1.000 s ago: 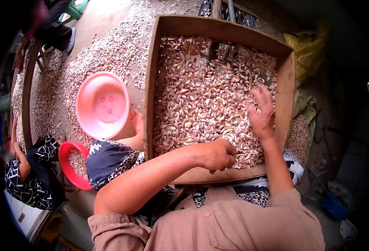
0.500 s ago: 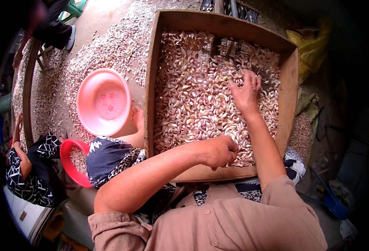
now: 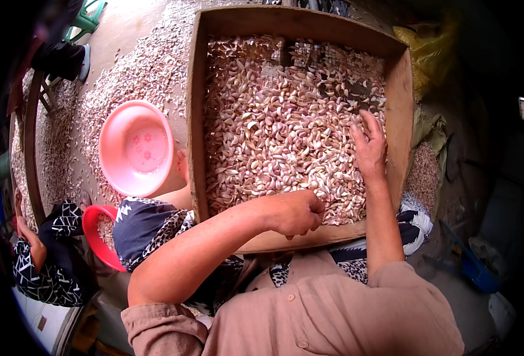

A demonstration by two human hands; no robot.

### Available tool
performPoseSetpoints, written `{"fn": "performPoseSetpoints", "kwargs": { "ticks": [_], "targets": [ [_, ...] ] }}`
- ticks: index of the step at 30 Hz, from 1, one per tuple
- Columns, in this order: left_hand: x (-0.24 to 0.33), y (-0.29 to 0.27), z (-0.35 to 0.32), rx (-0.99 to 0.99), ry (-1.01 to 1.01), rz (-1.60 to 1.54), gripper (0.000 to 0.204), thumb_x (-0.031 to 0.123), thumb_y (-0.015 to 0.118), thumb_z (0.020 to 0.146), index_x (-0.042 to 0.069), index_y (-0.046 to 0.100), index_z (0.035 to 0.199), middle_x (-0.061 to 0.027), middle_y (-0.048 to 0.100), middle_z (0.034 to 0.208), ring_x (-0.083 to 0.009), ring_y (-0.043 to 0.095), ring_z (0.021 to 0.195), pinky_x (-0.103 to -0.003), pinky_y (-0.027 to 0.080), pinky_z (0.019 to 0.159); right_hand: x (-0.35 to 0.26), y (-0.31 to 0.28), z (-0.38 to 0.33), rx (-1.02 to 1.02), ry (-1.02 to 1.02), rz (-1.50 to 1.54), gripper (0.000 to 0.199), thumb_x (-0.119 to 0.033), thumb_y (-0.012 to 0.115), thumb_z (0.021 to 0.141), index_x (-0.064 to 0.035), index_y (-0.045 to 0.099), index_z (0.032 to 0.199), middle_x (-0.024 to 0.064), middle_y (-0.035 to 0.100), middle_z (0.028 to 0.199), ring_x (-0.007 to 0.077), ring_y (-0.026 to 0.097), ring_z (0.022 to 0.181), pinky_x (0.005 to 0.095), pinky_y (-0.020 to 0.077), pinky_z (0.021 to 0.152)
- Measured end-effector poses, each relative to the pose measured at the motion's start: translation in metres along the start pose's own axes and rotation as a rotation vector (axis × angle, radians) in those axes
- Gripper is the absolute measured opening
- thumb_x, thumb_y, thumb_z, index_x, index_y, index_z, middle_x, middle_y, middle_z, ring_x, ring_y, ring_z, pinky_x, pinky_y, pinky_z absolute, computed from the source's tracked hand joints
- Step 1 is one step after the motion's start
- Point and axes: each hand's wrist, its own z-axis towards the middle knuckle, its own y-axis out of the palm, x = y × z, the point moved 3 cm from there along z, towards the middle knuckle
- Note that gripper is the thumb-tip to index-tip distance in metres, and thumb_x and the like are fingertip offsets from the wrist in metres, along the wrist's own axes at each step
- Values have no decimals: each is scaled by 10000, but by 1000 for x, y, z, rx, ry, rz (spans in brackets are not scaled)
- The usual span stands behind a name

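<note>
A wooden-framed sieve (image 3: 399, 113) with a wire-mesh bottom lies before me, filled with loose pinkish-white garlic cloves (image 3: 279, 133). At its near edge my left hand (image 3: 297, 215) is closed, its fingers curled down over the cloves; what they hold, if anything, is hidden. My right hand (image 3: 371, 151) hovers at or just on the cloves along the right side, its thumb and fingers apart. Nothing shows between its fingers. Toward the far side the layer thins, and bare mesh shows through.
A pink basin (image 3: 110, 151) stands left of the sieve, and a red basin (image 3: 89, 228) holding cloves is nearer. Cloves (image 3: 149, 68) cover the floor beyond. Another person's hand (image 3: 34, 246) shows at far left. A yellow sack (image 3: 425, 50) lies at the right.
My right hand has moved right and nearer, toward the sieve's right wall. The left hand stays closed at the near edge. The whole view has shifted slightly.
</note>
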Motion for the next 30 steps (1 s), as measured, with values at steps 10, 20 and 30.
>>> {"fn": "performPoseSetpoints", "kwargs": {
  "ticks": [10, 20, 30],
  "targets": [
    [-9, 1, 3, 3, -13, 9, 184, 150, 515, 955, 5, 629, 948, -67, 618, 802, -163, 594, 701, -328, 517, 637, 26, -6, -38, 45, 227, 303, 378, -204, 584, 1018, 23, 593, 1320, 156, 645, 1283, 245, 619, 1158, 364, 486, 1002],
    [-4, -1, 1, 23, -7, 17, 184, 157, 527, 959, 12, 640, 967, -73, 629, 794, -169, 603, 688, -336, 516, 629, 26, -2, -38, 81, 283, 398, 392, -255, 489, 1070, 40, 594, 1306, 111, 645, 1266, 181, 561, 1205, 323, 393, 1092],
    [5, 6, 1, -93, 63, -129, 130, 120, 528, 989, 42, 606, 921, -4, 574, 691, -87, 564, 590, -267, 459, 545, -34, 48, -38, -67, 465, 610, 485, -341, 487, 1047, -76, 487, 1453, 141, 627, 1286, 240, 605, 1139, 374, 486, 1020]
  ]
}}
